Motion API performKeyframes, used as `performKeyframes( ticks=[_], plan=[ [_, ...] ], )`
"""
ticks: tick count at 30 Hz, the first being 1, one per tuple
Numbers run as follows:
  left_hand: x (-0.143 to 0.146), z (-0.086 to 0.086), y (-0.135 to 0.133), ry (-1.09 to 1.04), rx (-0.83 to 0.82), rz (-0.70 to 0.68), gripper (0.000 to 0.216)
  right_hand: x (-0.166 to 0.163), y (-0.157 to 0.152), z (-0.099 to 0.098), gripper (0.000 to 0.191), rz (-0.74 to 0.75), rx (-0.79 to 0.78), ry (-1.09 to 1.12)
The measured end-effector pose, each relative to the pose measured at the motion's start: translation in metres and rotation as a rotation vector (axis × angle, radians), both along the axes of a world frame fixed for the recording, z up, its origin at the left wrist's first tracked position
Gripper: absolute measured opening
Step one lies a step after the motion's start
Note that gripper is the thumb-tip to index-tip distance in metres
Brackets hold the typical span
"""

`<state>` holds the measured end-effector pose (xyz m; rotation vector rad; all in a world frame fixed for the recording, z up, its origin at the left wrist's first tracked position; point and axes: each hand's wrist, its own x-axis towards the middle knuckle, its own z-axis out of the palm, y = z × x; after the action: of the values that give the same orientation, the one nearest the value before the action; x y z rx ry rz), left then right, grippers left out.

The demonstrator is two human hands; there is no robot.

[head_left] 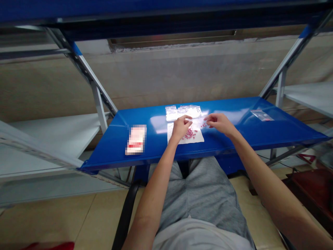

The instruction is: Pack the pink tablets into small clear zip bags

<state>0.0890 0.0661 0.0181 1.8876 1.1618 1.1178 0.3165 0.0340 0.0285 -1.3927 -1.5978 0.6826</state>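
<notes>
Many small pinkish-red beads (189,134) lie in a loose heap on a white sheet (198,139) on the blue shelf. Over the heap's upper left side is my left hand (181,127), thumb and fingers curled into a pinch; what they hold is too small to make out. My right hand (219,123) is just right of the sheet, its fingers bent together and pointing left. A few more beads (203,125) show beside its fingertips, by a pale see-through patch that may be plastic. What the right fingertips grip cannot be made out.
Behind the sheet lie shiny clear plastic bags (189,111). A blurred white and red item (136,139) rests at the left. Toward the right end is another clear bag (262,115) with something small inside. Metal posts (90,81) and an upper blue shelf (166,21) frame the space.
</notes>
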Motion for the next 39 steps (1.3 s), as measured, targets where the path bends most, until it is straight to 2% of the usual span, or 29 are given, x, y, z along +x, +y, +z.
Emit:
performKeyframes(
  ticks=[13,22,28,31,39],
  plan=[
    [-0.001,-0.004,0.003,-0.018,-0.011,0.012,0.023,0.0,-0.003,0.001,0.026,0.062,-0.039,0.062],
    [-0.004,-0.006,0.005,-0.036,-0.026,0.018,0.023,0.008,-0.009,0.001,0.024,0.056,-0.184,0.207],
    [-0.003,-0.009,0.007,-0.052,-0.04,0.009,0.024,0.015,-0.007,0.002,0.032,0.06,-0.2,0.262],
    [-0.003,-0.009,0.007,-0.064,-0.047,-0.001,0.024,0.02,-0.006,0.001,0.03,0.065,-0.18,0.218],
    [0.0,-0.013,0.005,-0.067,-0.031,0.002,0.023,0.021,-0.002,-0.003,0.01,0.033,-0.091,-0.035]
  ],
)
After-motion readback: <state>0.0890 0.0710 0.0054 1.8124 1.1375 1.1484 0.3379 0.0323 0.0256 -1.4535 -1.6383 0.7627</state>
